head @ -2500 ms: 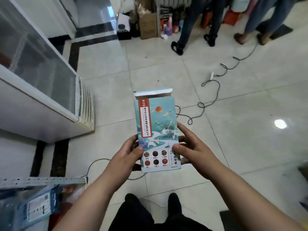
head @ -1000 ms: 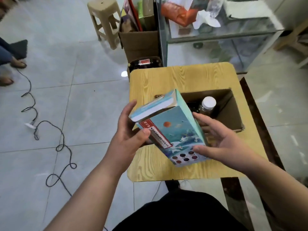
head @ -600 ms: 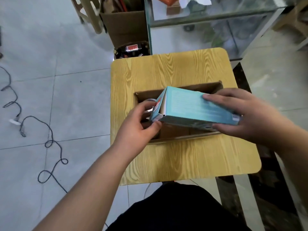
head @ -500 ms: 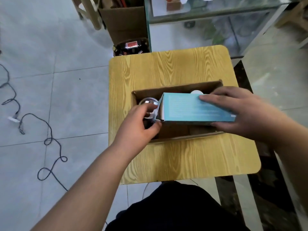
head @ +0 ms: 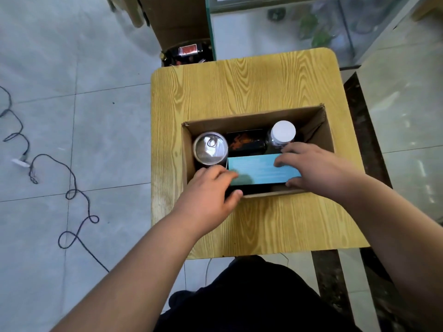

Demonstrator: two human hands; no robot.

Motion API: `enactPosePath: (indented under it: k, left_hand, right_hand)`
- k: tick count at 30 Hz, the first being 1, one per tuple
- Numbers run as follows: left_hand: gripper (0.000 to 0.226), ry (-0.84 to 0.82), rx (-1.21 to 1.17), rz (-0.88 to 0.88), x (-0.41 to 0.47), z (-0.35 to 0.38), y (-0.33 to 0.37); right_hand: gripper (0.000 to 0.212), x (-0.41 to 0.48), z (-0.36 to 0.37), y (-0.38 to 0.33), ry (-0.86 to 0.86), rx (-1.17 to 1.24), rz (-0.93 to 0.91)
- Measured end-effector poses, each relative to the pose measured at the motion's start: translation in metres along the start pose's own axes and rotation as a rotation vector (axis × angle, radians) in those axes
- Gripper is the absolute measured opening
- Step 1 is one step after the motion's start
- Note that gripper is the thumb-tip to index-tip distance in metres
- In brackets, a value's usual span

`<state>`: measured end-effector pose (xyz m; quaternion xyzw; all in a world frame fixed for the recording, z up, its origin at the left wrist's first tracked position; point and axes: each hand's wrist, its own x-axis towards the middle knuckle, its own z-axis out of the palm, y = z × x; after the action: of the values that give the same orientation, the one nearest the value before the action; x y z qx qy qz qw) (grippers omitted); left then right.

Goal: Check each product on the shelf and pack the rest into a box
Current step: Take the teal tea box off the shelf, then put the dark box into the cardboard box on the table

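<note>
In the head view, an open cardboard box is seen standing on a small wood-grain table. A teal carton is held lying lengthwise inside the box, along its near wall, with a plain printed face turned up.

The carton's right part is gripped by the right hand. The fingers are spread over the top face and the thumb is curled against the near edge. The left hand is placed at the carton's left end, with bent fingertips touching it and the thumb over the box's near wall. Whether the carton is actually gripped by this hand cannot be told.

Behind the carton, three items are packed in a row along the far wall. A metal can with a ring-pull lid is on the left, a dark package with orange print is in the middle, and a clear bottle with a white cap is on the right.

A black cable is looped over the grey tiled floor to the left. Beyond the table, another cardboard box and a glass cabinet are seen.
</note>
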<state>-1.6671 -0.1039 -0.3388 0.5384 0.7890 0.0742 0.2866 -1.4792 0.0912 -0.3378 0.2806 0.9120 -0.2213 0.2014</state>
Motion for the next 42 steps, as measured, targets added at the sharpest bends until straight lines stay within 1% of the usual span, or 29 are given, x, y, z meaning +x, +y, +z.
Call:
enactPosePath:
  k: [4, 6, 17, 20, 22, 24, 27, 28, 30, 32, 35, 38, 42]
  left_hand:
    - [0.088, -0.126, 0.308, 0.073, 0.001, 0.004, 0.007]
    - [0.095, -0.123, 0.36, 0.105, 0.001, 0.007, 0.009]
    - [0.096, -0.181, 0.359, 0.067, 0.001, 0.011, 0.011]
    - [0.086, -0.185, 0.345, 0.068, 0.001, 0.011, 0.011]
    - [0.078, -0.187, 0.296, 0.087, -0.001, 0.009, 0.01]
    - [0.076, -0.14, 0.212, 0.103, -0.004, 0.006, 0.008]
    - [0.074, 0.074, 0.118, 0.09, -0.017, 0.0, -0.002]
    - [0.073, 0.141, 0.124, 0.076, -0.023, -0.002, -0.007]
    - [0.072, 0.213, 0.166, 0.019, -0.039, -0.005, -0.017]
    - [0.075, 0.244, 0.209, -0.064, -0.059, -0.007, -0.029]
    - [0.076, 0.274, 0.228, -0.202, -0.097, -0.008, -0.047]
    - [0.078, 0.306, 0.197, -0.354, -0.145, -0.005, -0.065]
    - [0.079, 0.358, 0.133, -0.576, -0.218, 0.002, -0.079]
  right_hand:
    - [0.049, 0.007, 0.005, 0.004, -0.031, -0.004, 0.031]
    - [0.046, 0.007, 0.005, 0.005, -0.021, -0.001, 0.024]
    - [0.048, 0.007, 0.003, 0.0, 0.048, -0.016, 0.07]
    - [0.042, 0.003, 0.001, -0.003, 0.06, -0.028, 0.074]
    - [0.043, -0.002, 0.002, -0.009, 0.097, -0.033, 0.07]
    - [0.055, -0.007, 0.006, -0.022, 0.172, 0.031, 0.049]
    - [0.068, -0.01, 0.02, -0.046, 0.296, 0.052, -0.04]
    - [0.07, -0.01, 0.025, -0.053, 0.325, 0.035, -0.061]
    - [0.074, -0.008, 0.029, -0.067, 0.323, 0.007, -0.099]
    - [0.079, -0.007, 0.029, -0.083, 0.283, -0.025, -0.165]
    - [0.082, -0.002, 0.03, -0.117, 0.248, -0.102, -0.331]
    - [0.08, 0.003, 0.034, -0.164, 0.242, -0.142, -0.493]
    - [0.085, 0.001, 0.045, -0.237, 0.187, -0.239, -0.666]
